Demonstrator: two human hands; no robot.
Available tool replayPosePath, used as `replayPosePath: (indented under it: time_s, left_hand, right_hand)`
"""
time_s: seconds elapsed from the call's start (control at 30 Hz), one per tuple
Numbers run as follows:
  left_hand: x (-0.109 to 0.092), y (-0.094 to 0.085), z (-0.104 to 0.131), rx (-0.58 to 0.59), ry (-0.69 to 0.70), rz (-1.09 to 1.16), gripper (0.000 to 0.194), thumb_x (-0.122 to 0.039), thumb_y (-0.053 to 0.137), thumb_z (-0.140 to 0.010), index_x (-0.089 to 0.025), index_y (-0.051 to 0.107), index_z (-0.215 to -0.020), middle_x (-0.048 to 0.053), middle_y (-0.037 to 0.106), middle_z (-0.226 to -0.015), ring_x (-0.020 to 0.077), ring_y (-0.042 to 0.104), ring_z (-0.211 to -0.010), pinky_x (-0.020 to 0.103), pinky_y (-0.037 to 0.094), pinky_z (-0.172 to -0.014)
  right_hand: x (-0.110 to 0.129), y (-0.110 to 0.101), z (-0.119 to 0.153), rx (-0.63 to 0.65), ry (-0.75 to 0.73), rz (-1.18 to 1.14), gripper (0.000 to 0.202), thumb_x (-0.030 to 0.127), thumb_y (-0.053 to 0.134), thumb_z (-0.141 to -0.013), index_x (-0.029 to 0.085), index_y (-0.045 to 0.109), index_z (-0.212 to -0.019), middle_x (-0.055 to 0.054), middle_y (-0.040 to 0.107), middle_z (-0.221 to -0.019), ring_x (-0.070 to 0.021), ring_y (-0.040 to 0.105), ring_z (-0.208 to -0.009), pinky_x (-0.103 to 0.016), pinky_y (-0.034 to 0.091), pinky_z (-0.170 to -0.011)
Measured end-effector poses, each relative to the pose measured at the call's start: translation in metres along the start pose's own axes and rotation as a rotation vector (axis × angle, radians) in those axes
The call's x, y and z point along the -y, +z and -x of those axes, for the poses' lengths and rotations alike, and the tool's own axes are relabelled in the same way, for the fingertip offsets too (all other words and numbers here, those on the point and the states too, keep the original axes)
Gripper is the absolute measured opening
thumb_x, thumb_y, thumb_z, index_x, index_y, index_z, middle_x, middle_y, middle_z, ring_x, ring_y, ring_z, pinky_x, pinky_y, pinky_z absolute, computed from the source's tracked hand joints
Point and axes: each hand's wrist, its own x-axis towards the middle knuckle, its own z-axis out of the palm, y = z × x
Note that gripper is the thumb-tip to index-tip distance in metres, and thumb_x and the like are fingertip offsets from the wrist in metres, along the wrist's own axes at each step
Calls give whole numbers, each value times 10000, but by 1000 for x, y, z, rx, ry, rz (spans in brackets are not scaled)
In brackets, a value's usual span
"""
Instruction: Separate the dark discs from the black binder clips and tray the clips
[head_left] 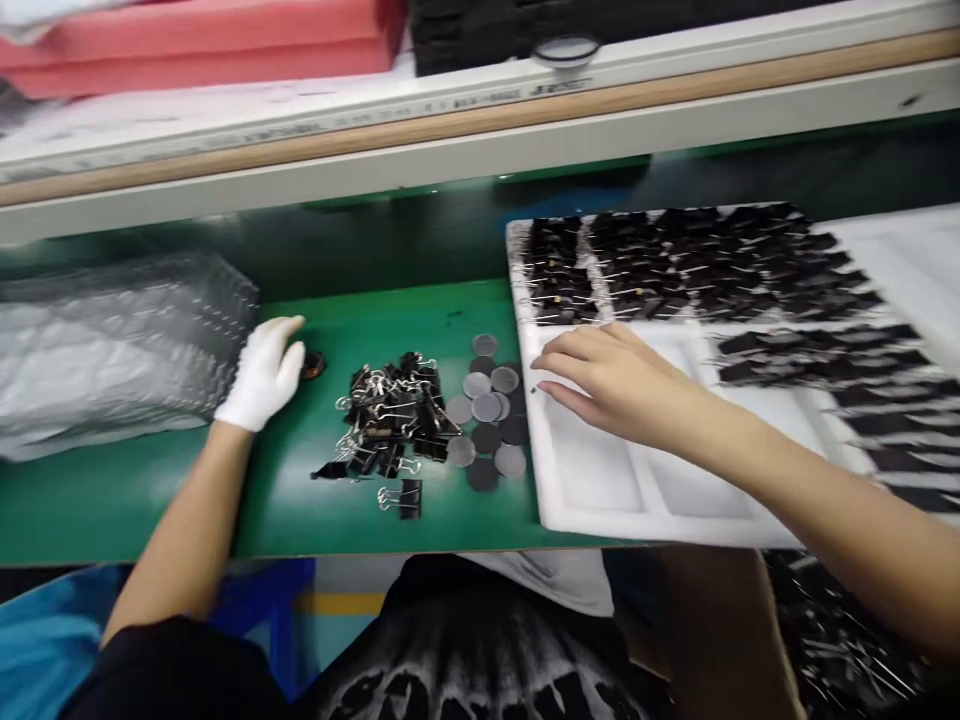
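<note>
My left hand, in a white glove, rests at the left of the green table beside a small dark round object; its fingers are apart. My right hand, bare, hovers over the left edge of a white foam tray with its fingers spread and nothing visible in them. A pile of black binder clips lies between my hands, with one clip apart in front. Several grey and black discs lie between the pile and the tray. Rows of black clipped pieces fill the tray's back compartments.
Clear plastic packaging covers the left of the green table. A shelf edge runs across the back, holding pink foam and a round lens-like disc. A box of black clips stands below the table at right.
</note>
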Motion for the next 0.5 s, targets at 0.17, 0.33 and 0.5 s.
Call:
replayPosePath:
  time_s: [0.17, 0.33, 0.5]
  left_hand:
    - [16, -4, 11, 306, -65, 12, 1017, -633, 649, -862, -95, 327, -1663, 249, 371, -1658, 398, 407, -1548, 544, 414, -1267]
    - [1, 3, 5, 297, -17, 40, 706, -639, 586, -939, -175, 611, -1471, 160, 614, -1432, 303, 596, -1354, 450, 451, -1218]
    - [-33, 35, -30, 189, -32, 38, 788, -553, 653, -900, -152, 512, -1563, 163, 675, -1409, 324, 652, -1282, 451, 498, -1136]
  right_hand:
    - [9, 26, -58, 217, -34, 80, 291, 274, 725, -919, 224, 801, -1194, -137, 784, -1152, -376, 661, -1071, -423, 388, -776]
    - [-3, 33, -65, 169, -71, -39, 215, 251, 742, -875, 235, 779, -1087, -103, 792, -1061, -328, 720, -1013, -402, 412, -795]
    - [-15, 27, -88, 77, -15, -324, 58, 219, 658, -864, 244, 690, -905, -56, 769, -913, -238, 725, -817, -355, 500, -744]
